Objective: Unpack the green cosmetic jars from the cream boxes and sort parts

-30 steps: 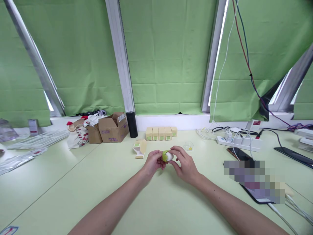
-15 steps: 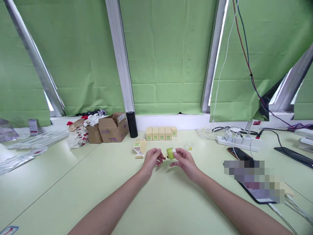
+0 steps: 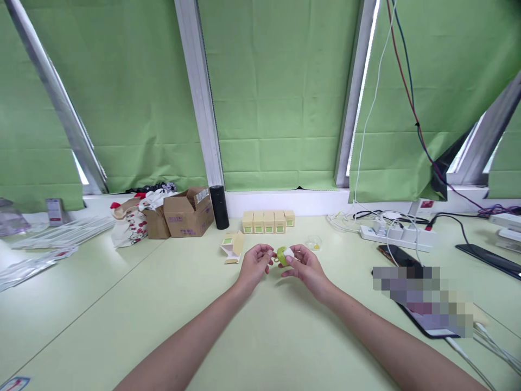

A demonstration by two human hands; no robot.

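Between thumb and fingers, my right hand is closed on a small green case with a white part, which looks like an earbud case in a cover. A small loop sticks out at its left end. My left hand is close by, thumb and forefinger pinched together beside that loop; whether they grip it is too small to tell. Left of my hands lies an opened cream carton with a green square on it. A clear plastic piece with a yellow spot rests beyond my right hand.
Several small cream boxes stand in a row at the back. A black cylinder and a cardboard box are to their left. On the right are a power strip with cables, a phone and a partly blurred tablet.
The green case has turned in my right hand, so more of its white part shows and the loop faces my left fingers. Both hands have barely moved.
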